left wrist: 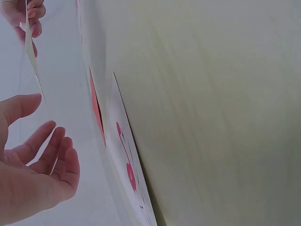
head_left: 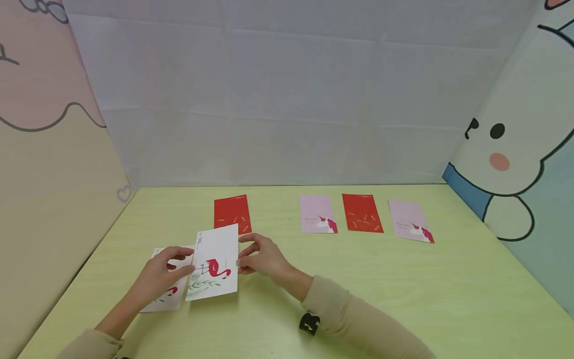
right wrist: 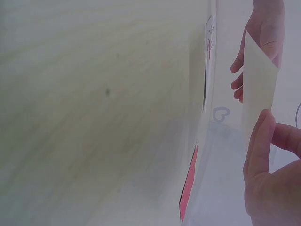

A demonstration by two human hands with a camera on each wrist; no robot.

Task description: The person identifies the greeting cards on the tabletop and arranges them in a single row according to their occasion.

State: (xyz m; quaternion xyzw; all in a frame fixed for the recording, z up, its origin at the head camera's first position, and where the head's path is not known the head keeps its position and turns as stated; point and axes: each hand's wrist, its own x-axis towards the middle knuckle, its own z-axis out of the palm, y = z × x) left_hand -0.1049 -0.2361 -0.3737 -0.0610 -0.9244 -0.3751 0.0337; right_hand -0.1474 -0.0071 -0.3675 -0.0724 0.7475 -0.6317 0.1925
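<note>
Hands meet over the near left part of the green table (head_left: 358, 279), both on a white card printed with a red flamingo (head_left: 215, 264). The card is lifted off the table and tilted, its printed face toward the head camera. The right hand (head_left: 260, 257) pinches the card's right edge between thumb and fingertips; the right wrist view shows the thumb (right wrist: 258, 141) pressed against the pale back of the card (right wrist: 257, 89). The left hand (head_left: 161, 271) is at the card's left edge, thumb on top and fingers behind it. In the left wrist view the left hand's fingers (left wrist: 51, 155) are spread and only lightly curved, with the card's thin edge (left wrist: 35, 61) just beyond them, so I cannot tell whether this hand truly grips the card or only steadies it.

Beneath the left hand a second flamingo card (head_left: 168, 294) lies flat on the table, partly covered by the hand and the raised card. Just behind the raised card lies a red envelope (head_left: 231, 212). Farther right, well apart from the hands, three more lie in a row: a pink unicorn envelope (head_left: 317, 213), another red envelope (head_left: 361, 213) and a second pink unicorn envelope (head_left: 410, 220). A black band (head_left: 309, 323) sits on the beige right sleeve (head_left: 358, 319). White sheeting backs the table, with cartoon panels at both sides.
</note>
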